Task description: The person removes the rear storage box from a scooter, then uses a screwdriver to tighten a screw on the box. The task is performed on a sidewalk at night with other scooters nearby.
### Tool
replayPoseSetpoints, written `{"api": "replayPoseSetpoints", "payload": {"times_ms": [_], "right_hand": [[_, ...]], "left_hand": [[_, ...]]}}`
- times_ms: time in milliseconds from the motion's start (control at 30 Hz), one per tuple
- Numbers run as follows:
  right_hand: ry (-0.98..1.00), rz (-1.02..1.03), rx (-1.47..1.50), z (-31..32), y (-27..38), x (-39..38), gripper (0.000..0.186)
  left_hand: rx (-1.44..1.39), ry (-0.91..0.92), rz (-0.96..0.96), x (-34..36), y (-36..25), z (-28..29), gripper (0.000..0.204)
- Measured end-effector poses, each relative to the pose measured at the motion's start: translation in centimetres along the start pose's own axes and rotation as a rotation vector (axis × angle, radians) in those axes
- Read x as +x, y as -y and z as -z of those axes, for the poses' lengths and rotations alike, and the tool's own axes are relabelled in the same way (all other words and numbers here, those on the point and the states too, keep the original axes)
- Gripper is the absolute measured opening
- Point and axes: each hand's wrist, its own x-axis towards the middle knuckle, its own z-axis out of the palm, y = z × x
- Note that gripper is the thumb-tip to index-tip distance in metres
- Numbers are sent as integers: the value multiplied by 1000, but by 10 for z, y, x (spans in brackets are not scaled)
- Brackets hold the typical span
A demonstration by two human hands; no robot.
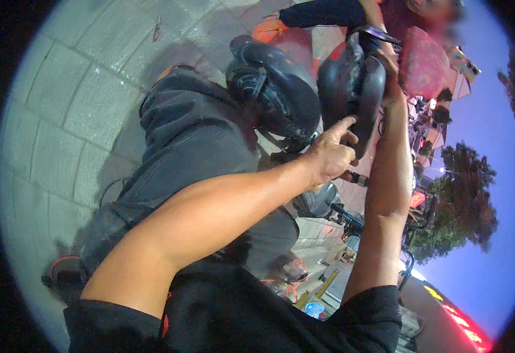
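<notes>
My left hand [332, 152] reaches up to the near end of a black, rounded, two-lobed vehicle part [372, 88]. Its index finger is stretched out and the other fingers are half bent, with nothing visible in them; whether the fingertip touches is unclear. Farther up, my right hand [391, 73] lies along that part's right edge, its fingers bent over the side and partly hidden. A red piece [337, 53] shows on the part's upper left. Just left stands a dark wheel [260, 88] with a thick black tyre or guard around its hub.
Another person's dark-clad leg [325, 13] and orange shoe [269, 28] are at the top. A pink-red rounded object [425, 62] hangs beside my right hand. My grey-trousered leg [195, 135] is bent over paving [101, 106]. A mirror-like dark piece [319, 200] sits below my left hand.
</notes>
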Motion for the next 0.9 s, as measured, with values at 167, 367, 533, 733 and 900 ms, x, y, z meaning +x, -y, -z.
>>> {"api": "replayPoseSetpoints", "payload": {"times_ms": [167,367,533,733,900], "right_hand": [[-123,432,-8,8,-19,19,45],[-289,791,-106,22,-37,25,39],[-857,368,-891,-19,-27,-17,26],[-610,375,-765,-55,-9,-96,45],[-682,198,-595,-9,-77,-178,53]], "left_hand": [[-6,46,-26,0,-3,-1,88],[73,17,33,-7,-11,1,90],[627,-188,-135,11,-17,22,68],[1145,-302,-1108,48,-71,41,23],[1386,201,-1342,89,-127,36,33]]}}
